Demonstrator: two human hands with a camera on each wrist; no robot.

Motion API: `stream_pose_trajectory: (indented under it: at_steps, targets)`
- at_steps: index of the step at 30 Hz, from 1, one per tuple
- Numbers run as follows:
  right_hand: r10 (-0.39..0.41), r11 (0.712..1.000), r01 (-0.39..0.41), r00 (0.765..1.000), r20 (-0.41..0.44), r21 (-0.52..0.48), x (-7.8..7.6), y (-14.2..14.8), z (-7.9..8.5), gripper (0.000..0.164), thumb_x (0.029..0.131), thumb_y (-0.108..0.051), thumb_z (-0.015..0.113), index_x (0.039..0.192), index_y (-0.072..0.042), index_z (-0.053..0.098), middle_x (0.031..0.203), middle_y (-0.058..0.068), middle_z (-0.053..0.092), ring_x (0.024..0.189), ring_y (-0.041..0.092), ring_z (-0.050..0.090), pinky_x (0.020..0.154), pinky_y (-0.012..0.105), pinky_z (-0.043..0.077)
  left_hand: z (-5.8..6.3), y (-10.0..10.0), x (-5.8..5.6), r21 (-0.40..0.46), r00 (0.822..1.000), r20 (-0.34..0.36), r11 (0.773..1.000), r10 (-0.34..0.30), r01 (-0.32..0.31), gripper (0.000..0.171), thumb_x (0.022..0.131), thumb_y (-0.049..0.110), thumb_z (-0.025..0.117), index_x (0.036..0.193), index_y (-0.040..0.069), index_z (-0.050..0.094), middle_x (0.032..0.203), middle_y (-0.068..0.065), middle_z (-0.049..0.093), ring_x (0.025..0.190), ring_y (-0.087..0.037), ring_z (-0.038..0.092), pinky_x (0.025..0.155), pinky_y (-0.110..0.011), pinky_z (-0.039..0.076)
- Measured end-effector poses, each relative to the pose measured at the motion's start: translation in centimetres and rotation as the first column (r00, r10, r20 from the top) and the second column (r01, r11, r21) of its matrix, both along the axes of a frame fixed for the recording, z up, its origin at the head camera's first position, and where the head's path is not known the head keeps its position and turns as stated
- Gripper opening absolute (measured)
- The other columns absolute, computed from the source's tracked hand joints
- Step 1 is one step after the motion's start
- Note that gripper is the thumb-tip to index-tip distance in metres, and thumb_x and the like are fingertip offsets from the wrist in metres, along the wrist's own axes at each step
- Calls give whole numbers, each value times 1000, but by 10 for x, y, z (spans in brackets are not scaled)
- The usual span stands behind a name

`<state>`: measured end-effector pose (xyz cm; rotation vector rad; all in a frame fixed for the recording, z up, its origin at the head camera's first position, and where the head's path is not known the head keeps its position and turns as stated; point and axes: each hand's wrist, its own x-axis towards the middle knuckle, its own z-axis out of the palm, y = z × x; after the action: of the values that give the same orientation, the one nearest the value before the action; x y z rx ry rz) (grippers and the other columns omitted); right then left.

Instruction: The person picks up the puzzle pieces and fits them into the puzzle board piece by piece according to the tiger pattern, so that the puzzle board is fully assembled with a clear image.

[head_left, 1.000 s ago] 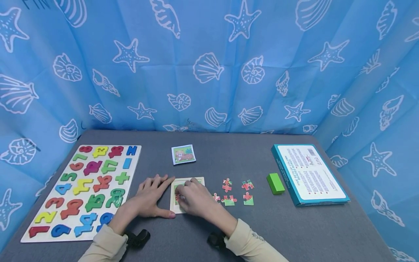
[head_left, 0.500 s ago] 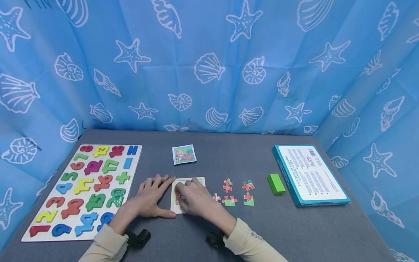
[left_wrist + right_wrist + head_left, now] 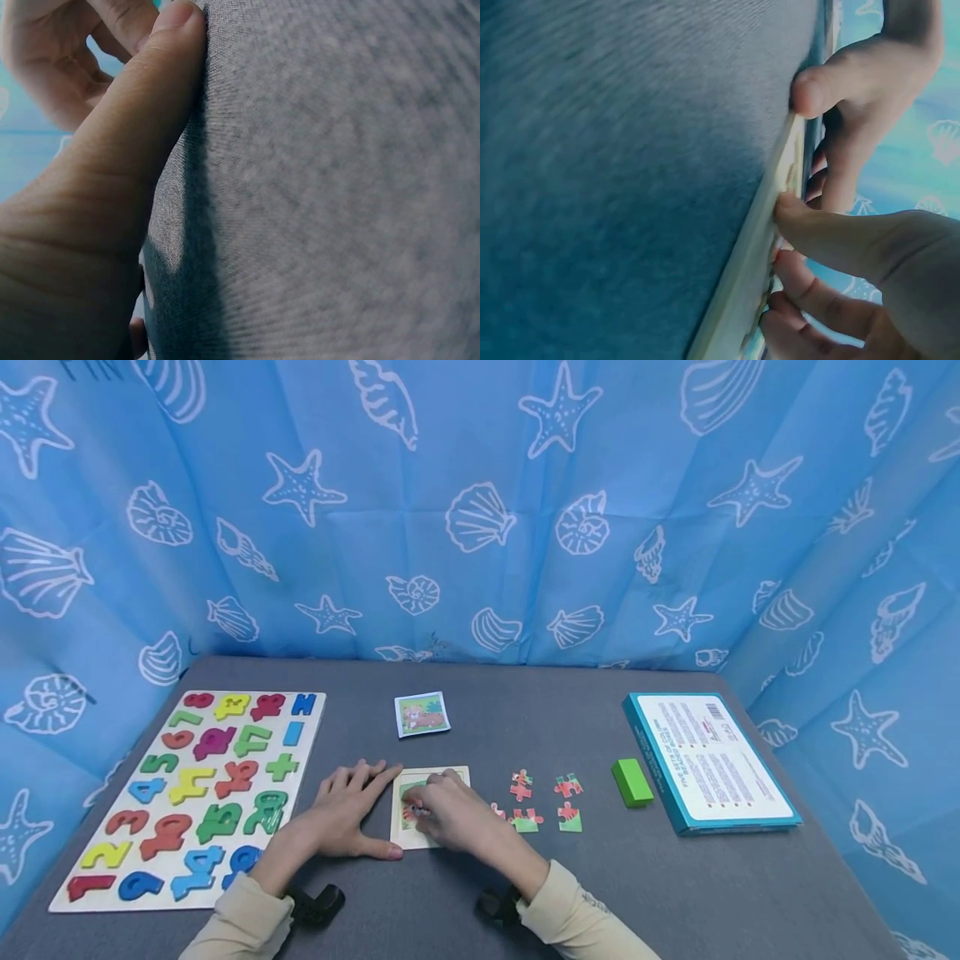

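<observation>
In the head view, a small pale puzzle tray [image 3: 401, 835] lies flat in front of me, a green and red picture partly showing inside. My left hand [image 3: 347, 810] rests on the cloth at its left side, fingers spread, index fingertip and thumb tip at the edge. Over the tray is my right hand [image 3: 453, 814], fingers bent down; it covers much of the picture. In the right wrist view, the thumb and index finger [image 3: 799, 274] lie on either side of a sliver of a reddish jigsaw piece [image 3: 777, 251], mostly hidden. Several loose jigsaw pieces [image 3: 527, 820] lie to the right.
A picture card [image 3: 422, 714] lies behind the tray. To the left is a white number board [image 3: 82, 852] with coloured numerals. On the right stand a green block [image 3: 632, 782] and a teal-edged box [image 3: 720, 760]. A blue shell-patterned curtain [image 3: 480, 568] hangs behind the grey table.
My right hand has shifted slightly to the right over the tray, and more of the picture shows beside its fingers. The left hand stays where it was.
</observation>
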<state>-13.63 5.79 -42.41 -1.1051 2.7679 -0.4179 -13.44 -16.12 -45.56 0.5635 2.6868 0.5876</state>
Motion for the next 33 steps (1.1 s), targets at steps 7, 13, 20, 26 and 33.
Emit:
stream_pose_trajectory:
  at_steps: [7, 13, 20, 26, 33]
  targets:
    - [20, 998, -14, 995, -101, 60, 1, 1, -4, 28, 99, -24, 69, 126, -19, 74, 107, 2, 71, 98, 19, 62, 84, 28, 53, 1, 1, 1, 0, 1000, -7, 1000, 1, -1, 117, 72, 77, 75, 162, 20, 29, 166, -21, 29, 144, -50, 27, 110, -75, 23]
    - [11, 999, -6, 995, -103, 46, 0, 1, -6, 28, 98, -26, 70, 125, -19, 75, 113, 2, 68, 98, 19, 62, 83, 28, 54, 2, 1, 2, -6, 1000, -21, 1000, -5, 5, 117, 72, 77, 75, 162, 19, 29, 165, -22, 30, 143, -50, 28, 110, -76, 23]
    - [-45, 999, 45, 998, -33, 8, -9, 19, -3, 30, 96, -27, 73, 125, -20, 74, 118, 3, 66, 102, 18, 56, 82, 31, 52, 2, 1, 1, -2, 1000, -16, 1000, -11, 11, 116, 73, 77, 75, 163, 20, 28, 165, -21, 29, 144, -50, 27, 110, -75, 23]
    - [-295, 954, 297, 953, -66, 23, -17, 59, 9, 35, 89, -24, 80, 122, -14, 74, 113, 11, 67, 96, 28, 60, 75, 43, 53, 2, 1, 1, -4, 1000, 0, 1000, -5, 5, 118, 71, 77, 76, 163, 21, 27, 166, -21, 29, 145, -50, 25, 110, -75, 22]
    - [-522, 853, 518, 851, 64, 64, -22, 83, 15, 26, 86, -14, 82, 109, -3, 75, 100, 15, 74, 86, 29, 71, 75, 47, 58, 0, 1, 0, 2, 1000, -7, 1000, -3, 3, 118, 71, 78, 75, 162, 21, 28, 166, -20, 29, 144, -49, 26, 110, -74, 23]
